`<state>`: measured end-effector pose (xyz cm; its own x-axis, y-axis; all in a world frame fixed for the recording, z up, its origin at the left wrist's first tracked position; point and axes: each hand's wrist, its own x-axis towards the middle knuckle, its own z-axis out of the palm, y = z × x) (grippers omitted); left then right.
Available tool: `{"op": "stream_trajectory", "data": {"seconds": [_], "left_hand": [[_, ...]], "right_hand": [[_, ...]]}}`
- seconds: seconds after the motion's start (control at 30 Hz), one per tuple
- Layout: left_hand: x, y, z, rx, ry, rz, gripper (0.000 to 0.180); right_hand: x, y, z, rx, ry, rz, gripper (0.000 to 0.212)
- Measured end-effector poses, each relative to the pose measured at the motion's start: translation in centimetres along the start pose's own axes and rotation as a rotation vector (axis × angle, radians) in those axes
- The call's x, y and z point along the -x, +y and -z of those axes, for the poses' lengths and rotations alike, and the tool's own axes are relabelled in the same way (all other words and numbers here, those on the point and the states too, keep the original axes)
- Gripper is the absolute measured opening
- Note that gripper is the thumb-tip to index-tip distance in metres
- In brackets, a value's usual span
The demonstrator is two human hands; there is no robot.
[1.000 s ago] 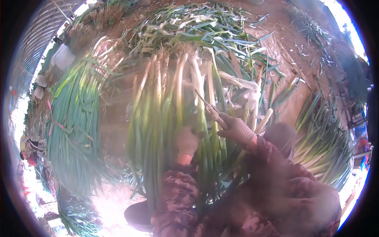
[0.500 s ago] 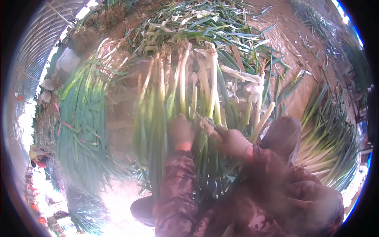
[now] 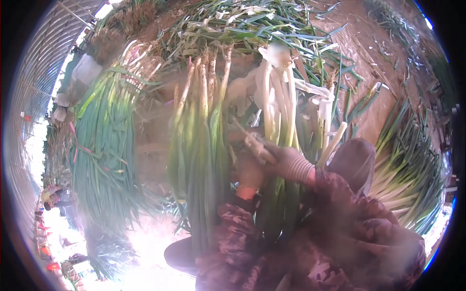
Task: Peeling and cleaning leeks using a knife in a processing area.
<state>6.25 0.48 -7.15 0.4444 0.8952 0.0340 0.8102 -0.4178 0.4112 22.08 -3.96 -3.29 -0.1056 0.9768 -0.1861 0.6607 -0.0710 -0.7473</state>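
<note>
We observe brown earth ground (image 3: 365, 57) at upper right; on it we record heaped leaves (image 3: 233, 30) at upper centre, a tied green bundle (image 3: 106, 145) at left, leafy stalks (image 3: 405, 169) at right.

Ribbed curved wall (image 3: 34, 87), brown ground (image 3: 364, 36)
A pale sack (image 3: 86, 69) lies at upper left; small red items (image 3: 53, 266) dot the lower left.

We looked steeply down from the person's head through the left fisheye (straight edges bent toward its rim), facing over the left hand (image 3: 249, 171) and right hand (image 3: 291, 163), close enough that the sleeves (image 3: 234, 233) loomed large.
</note>
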Motion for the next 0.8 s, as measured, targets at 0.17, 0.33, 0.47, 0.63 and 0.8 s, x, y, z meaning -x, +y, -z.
{"op": "stream_trajectory", "data": {"seconds": [0.17, 0.33, 0.47, 0.63, 0.8], "left_hand": [[-2.0, -6.5, 7.1, -0.469, 0.120, 0.213, 0.046], [-3.1, -12.1, 7.4, -0.650, 0.011, 0.098, 0.047], [-5.7, -10.0, 5.9, -0.733, 0.094, 0.088, 0.037], [-6.5, -9.3, 3.3, -0.720, 0.109, 0.267, 0.028], [-7.6, -8.5, 5.3, -0.327, -0.035, 0.396, 0.034]], "right_hand": [[2.1, -2.2, -3.0, 0.107, -0.112, 0.036, 0.055], [3.4, -4.5, -2.3, -0.111, -0.112, -0.168, 0.060], [2.9, -3.9, -2.3, -0.122, -0.175, -0.144, 0.068], [2.8, -4.9, -1.3, -0.243, -0.111, -0.219, 0.071], [2.7, -4.0, -1.6, -0.280, -0.037, -0.157, 0.071]]}}
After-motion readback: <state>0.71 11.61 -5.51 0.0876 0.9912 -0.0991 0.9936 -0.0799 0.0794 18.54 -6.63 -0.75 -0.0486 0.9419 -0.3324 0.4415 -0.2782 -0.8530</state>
